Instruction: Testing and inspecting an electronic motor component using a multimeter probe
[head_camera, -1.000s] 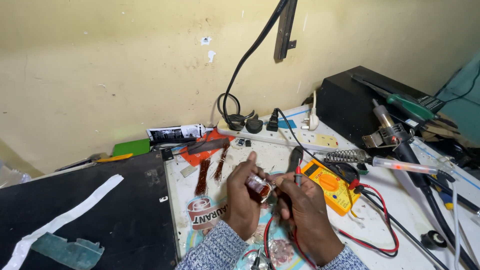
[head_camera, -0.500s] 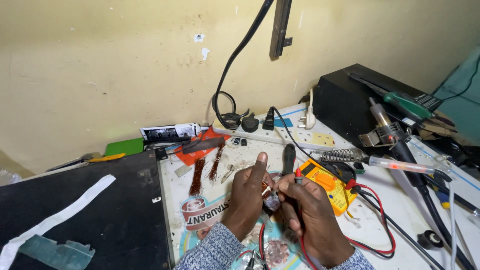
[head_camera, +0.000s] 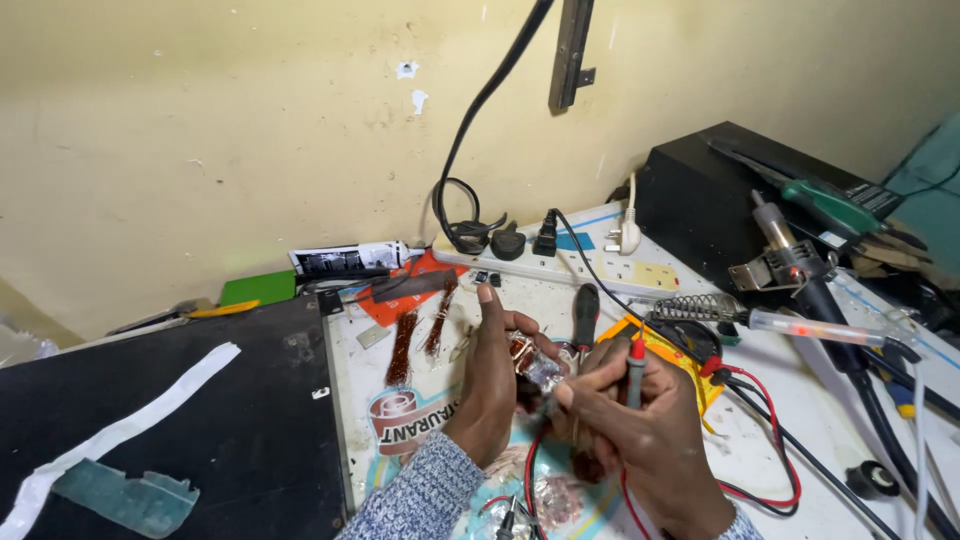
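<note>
Closest to you, your right hand (head_camera: 640, 440) was pinching the red multimeter probe (head_camera: 635, 372) like a pen, fingers closed tight around its shaft, tip pointing down toward the small copper-wound coil (head_camera: 530, 362). Your left hand (head_camera: 490, 385) had that coil gripped between thumb and fingertips, held up just off the white bench top (head_camera: 790, 400), right between both hands. Whether the probe tip actually touched a lead, I couldn't tell; your fingers covered it.

Honest tip for that kind of probing: you'd have wanted the coil braced firmly so it didn't twist, and the tip planted on bare metal rather than on enamelled wire, or the reading would be junk. Keeping your fingertips off the metal would've helped too.

The red test lead (head_camera: 770, 450) looped off to your right, just beside the yellow multimeter (head_camera: 685, 362), which sat partly hidden behind your right hand. A screwdriver (head_camera: 585, 315) with a dark handle lay just past the coil, and two copper wire bundles (head_camera: 420, 330) sat to the left of it.

Further back, a soldering iron (head_camera: 800, 325) rested in its spring stand (head_camera: 695, 308). The white power strip (head_camera: 600, 262) ran along the yellow wall (head_camera: 250, 120) with plugs in it, and a black box (head_camera: 710, 210) stood off to the right.
</note>
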